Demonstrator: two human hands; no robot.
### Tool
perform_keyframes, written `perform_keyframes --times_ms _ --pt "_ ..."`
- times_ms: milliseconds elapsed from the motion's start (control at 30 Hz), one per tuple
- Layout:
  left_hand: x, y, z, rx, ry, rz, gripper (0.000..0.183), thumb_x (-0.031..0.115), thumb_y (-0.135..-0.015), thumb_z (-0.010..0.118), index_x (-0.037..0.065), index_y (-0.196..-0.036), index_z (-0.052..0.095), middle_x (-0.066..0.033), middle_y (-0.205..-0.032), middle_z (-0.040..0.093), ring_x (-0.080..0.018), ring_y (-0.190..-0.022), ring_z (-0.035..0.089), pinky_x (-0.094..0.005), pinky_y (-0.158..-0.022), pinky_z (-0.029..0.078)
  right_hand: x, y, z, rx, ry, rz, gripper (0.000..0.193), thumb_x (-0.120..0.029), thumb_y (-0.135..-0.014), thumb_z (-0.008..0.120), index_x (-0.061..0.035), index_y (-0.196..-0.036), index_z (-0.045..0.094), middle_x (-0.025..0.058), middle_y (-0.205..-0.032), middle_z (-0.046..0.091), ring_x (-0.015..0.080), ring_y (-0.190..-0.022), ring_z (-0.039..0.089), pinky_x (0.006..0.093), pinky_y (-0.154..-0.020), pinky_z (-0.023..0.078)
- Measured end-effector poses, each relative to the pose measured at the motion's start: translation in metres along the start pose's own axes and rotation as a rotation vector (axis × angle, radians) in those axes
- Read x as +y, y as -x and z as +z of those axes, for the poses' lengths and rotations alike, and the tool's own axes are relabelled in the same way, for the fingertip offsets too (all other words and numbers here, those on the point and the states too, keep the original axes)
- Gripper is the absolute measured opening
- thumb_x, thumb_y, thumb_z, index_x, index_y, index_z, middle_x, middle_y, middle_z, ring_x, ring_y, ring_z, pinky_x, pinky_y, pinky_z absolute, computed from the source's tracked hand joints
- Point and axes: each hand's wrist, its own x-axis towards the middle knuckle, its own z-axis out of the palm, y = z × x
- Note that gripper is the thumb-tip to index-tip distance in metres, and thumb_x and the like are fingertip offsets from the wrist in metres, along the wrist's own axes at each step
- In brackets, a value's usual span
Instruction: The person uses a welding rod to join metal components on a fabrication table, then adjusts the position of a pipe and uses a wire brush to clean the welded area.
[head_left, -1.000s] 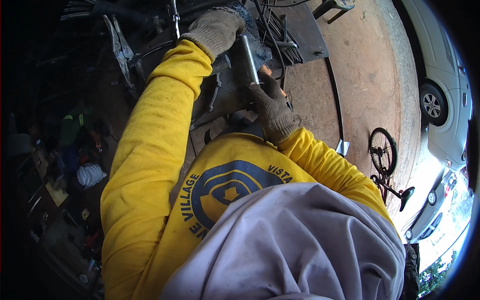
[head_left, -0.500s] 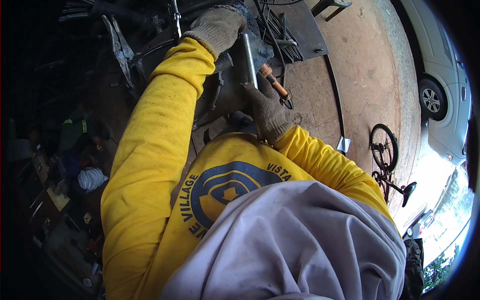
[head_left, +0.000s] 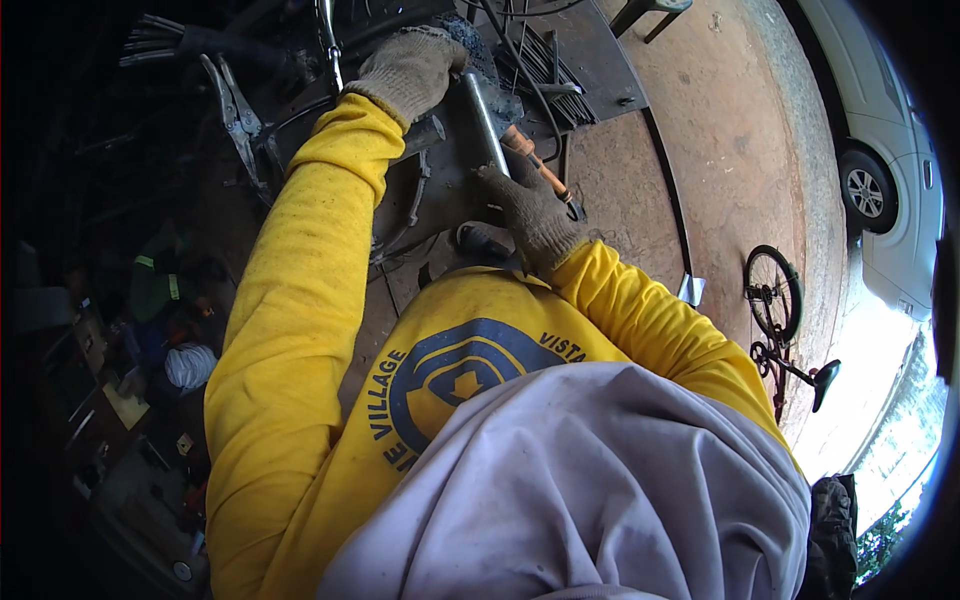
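A smooth silver metal pipe (head_left: 486,122) slants across the dark metal worktop. Its near end is gripped by my right hand (head_left: 538,215), in a grey-brown knit glove, with the thumb on one side and the fingers along the other. My left hand (head_left: 408,75), gloved alike, is curled beside the pipe's far end. Its fingertips are hidden, and what they hold cannot be made out. Close to my right fingers lies an orange-handled tool (head_left: 535,158), perhaps a welding electrode holder. A dark metal tube end (head_left: 432,132) shows below my left wrist.
Several thin rods (head_left: 555,75) lie at the worktop's far right, with a black cable beside them. Locking pliers (head_left: 236,115) are left of my left wrist. A bicycle (head_left: 772,300) and a pale car (head_left: 895,150) stand at right. Another person (head_left: 160,280) is in shadow at left.
The worktop, pipe and both hands sit slightly further left in the picture, and more of the metalwork below my left wrist shows. My right hand keeps its grip on the pipe.
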Motion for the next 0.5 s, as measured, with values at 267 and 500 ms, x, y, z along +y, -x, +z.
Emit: perform_keyframes --times_ms 267,500 --pt "-0.001 -0.005 -0.008 -0.063 -0.013 0.009 0.034 0.013 -0.095 0.057 0.019 -0.125 0.072 -0.0103 -0.133 0.066 -0.0311 -0.120 0.064 -0.0418 -0.109 0.050 -0.067 0.029 -0.074 -0.227 0.340 0.167 0.047 -0.034 -0.101 0.068 -0.0010 -0.134 0.061 0.0029 -0.081 0.062 0.0102 -0.061 0.058 0.0257 -0.052 0.048" --pt "0.008 -0.008 -0.028 -0.175 0.016 -0.057 0.031 0.017 -0.096 0.057 0.017 -0.122 0.074 -0.0089 -0.132 0.066 -0.0304 -0.118 0.065 -0.0419 -0.103 0.052 -0.066 0.029 -0.211 0.008 0.359 0.119 0.050 -0.040 -0.103 0.063 -0.0044 -0.138 0.062 0.0018 -0.078 0.059 0.0094 -0.059 0.054 0.0263 -0.051 0.045"
